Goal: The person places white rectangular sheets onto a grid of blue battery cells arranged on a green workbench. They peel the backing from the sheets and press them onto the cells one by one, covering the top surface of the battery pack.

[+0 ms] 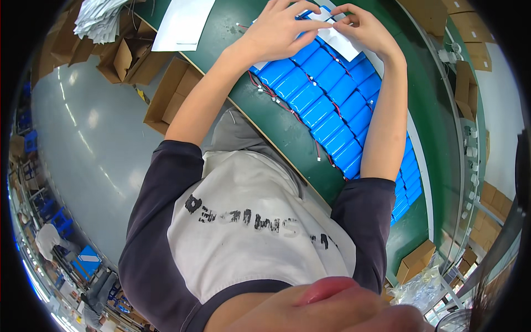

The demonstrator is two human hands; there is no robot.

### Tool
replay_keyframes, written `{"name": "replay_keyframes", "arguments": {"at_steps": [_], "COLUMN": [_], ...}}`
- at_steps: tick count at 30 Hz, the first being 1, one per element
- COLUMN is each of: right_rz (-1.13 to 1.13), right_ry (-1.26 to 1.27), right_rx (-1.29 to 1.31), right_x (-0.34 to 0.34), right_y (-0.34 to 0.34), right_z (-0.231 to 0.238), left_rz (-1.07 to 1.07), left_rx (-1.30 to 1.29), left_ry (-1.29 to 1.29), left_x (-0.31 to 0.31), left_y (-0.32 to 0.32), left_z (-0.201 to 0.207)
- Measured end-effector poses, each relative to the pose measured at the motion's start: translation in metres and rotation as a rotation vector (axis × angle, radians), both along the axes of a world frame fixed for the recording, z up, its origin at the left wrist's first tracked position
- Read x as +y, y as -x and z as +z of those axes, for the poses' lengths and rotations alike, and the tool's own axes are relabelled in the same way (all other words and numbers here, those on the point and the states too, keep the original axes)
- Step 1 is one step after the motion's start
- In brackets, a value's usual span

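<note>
One pale shirt with dark sleeves (260, 221) lies nearest our view, and past it our forearms (384, 116) reach forward, held wide, perhaps so that neither drags across the work. Between them, blue packs (318, 113) lie side by side in slanting rows on the green table (218, 41); we judge that the close packing keeps the rows straight. Red and dark wires (266, 88) with white plugs (319, 159) run out along the near edge and between rows, probably leaving the wrapped faces free.

At the far end of the rows, our left hand (285, 32) spreads its fingers apart, index pointing across to the fingertips of our right hand (365, 30). The right thumb and index curl toward each other above a white sheet (344, 45) that lies over the packs; we cannot tell whether they clamp it. Meeting like this seems to suit fine fingertip work.

To the left, loose white papers (180, 25) rest at the table's edge, likely for easy reach. An open carton (177, 94) stands below, and far off a co-worker (52, 240) bends forward.
</note>
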State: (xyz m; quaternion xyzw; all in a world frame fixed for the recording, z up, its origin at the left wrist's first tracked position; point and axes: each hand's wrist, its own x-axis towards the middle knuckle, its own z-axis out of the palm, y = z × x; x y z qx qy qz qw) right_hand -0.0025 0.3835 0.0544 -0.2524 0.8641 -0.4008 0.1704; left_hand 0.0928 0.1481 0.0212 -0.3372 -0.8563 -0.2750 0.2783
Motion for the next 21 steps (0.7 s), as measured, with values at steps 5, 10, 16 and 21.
{"name": "replay_keyframes", "arguments": {"at_steps": [5,10,16,21], "right_rz": [-0.151,-0.248,-0.029,0.033], "right_ry": [-0.119,-0.059,0.019,0.053], "right_rx": [0.108,0.265,0.002,-0.106], "right_x": [-0.004,0.010,0.014,0.011], "right_y": [-0.012,-0.018,-0.011,-0.009], "right_z": [0.020,0.046,0.039,0.025], "left_rz": [-0.051,-0.021,-0.045,-0.118], "left_rx": [0.013,-0.125,-0.006,-0.006], "left_ry": [0.157,0.243,0.142,0.026], "left_x": [0.002,0.012,0.011,0.010], "left_y": [0.007,0.015,0.016,0.015], "left_z": [-0.009,-0.022,-0.026,-0.018]}}
